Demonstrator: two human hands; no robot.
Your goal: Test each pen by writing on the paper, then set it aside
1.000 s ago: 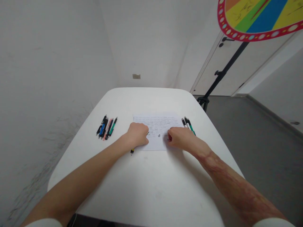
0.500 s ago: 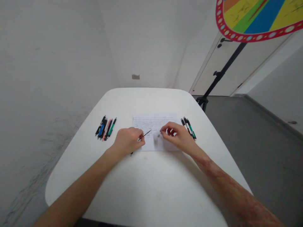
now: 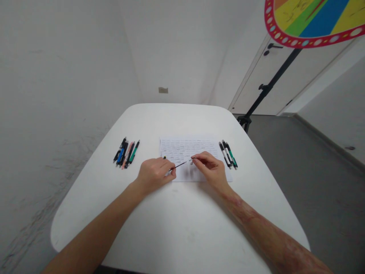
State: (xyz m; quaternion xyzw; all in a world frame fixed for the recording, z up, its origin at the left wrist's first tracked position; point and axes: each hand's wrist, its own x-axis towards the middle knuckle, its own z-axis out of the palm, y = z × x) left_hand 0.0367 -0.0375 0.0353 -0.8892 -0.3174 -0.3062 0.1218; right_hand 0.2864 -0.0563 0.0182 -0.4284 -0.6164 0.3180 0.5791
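Observation:
My left hand (image 3: 155,173) is closed over the lower left of the written sheet of paper (image 3: 182,145). Between its thumb and forefinger is a thin dark pen refill (image 3: 179,165), its tip pointing right. A small dark end (image 3: 164,157) shows above the knuckles; the rest of it is hidden by the hand. My right hand (image 3: 209,165) pinches a small silvery piece (image 3: 191,160), too small to tell its exact kind, just beyond the refill's tip. A slight gap appears between the two.
On the white table (image 3: 176,213), several pens (image 3: 125,154) lie in a group at the left. More pens (image 3: 228,154), white, black and green, lie right of the paper. A colourful wheel (image 3: 313,23) on a black stand (image 3: 266,89) stands beyond the table's right edge.
My right hand has moved slightly left and the refill tip slightly right, closing the gap between them. The dark end formerly below my left hand no longer shows there; one shows above it.

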